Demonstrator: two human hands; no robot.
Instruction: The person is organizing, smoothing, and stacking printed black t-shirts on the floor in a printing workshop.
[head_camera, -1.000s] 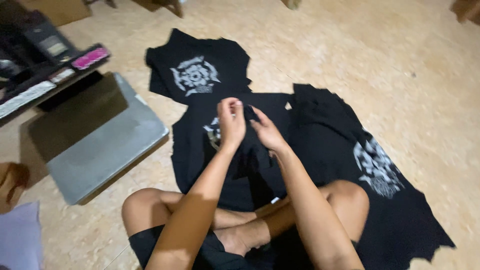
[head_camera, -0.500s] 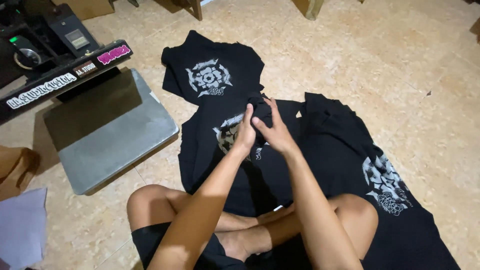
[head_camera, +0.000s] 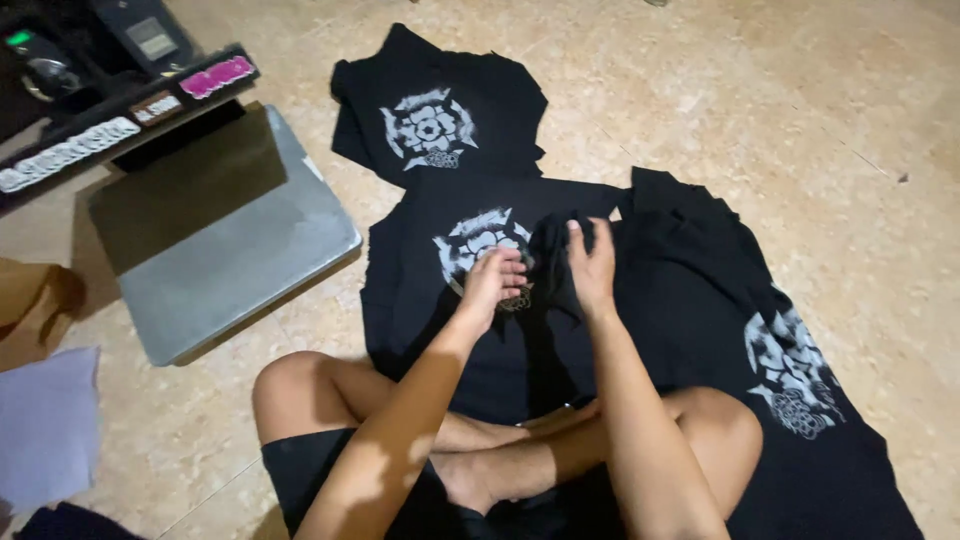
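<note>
At the centre of the frame, on the tiled floor (head_camera: 700, 90), three black shirts with pale round prints lie spread: a far shirt (head_camera: 440, 100) at upper centre, a middle shirt (head_camera: 420, 290), and a right shirt (head_camera: 760, 340) running toward the lower right. The middle shirt's long axis runs from the crossed legs away up the frame. The left hand (head_camera: 493, 285) rests curled on its print; the right hand (head_camera: 592, 265) pinches a raised fold. A grey press plate (head_camera: 230, 260) sits at left.

Bare forearms without sleeves, watch or rings; black shorts (head_camera: 320, 470) above bare crossed legs and feet.
</note>
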